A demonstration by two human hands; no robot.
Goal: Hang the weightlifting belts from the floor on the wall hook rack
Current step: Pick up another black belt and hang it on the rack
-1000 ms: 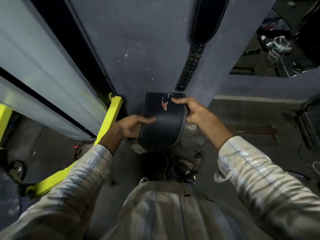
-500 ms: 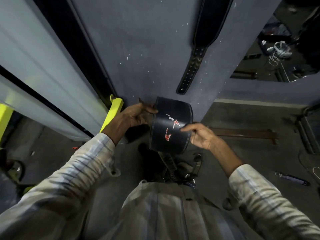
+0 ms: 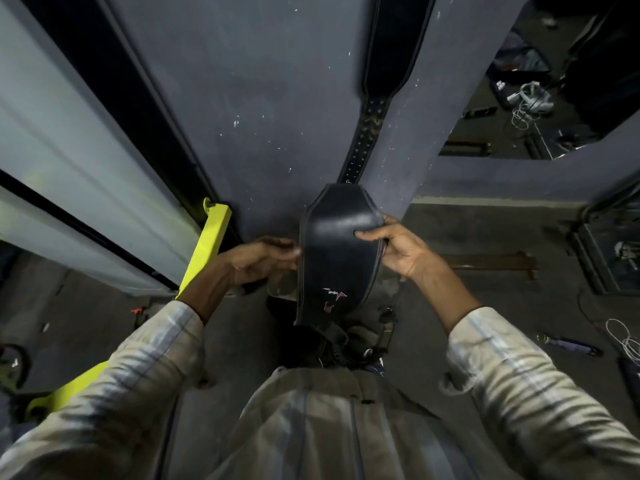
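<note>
I hold a black leather weightlifting belt with a small red and white logo near its lower end, upright in front of the grey wall. My left hand grips its left edge. My right hand grips its right edge, thumb across the front. A second black belt hangs flat on the wall above, its studded strap end reaching down to just behind the held belt's top. The hook rack is out of view. Below the held belt more dark straps lie in a pile on the floor.
A yellow metal frame leans at the wall's foot on the left, beside pale panels. To the right the floor holds a dark tool, white cables and a rusty bar. A mirror shows clutter.
The belt has been turned over end for end: the logo went from the top to the lower end. My right hand moved back up onto the belt's right edge.
</note>
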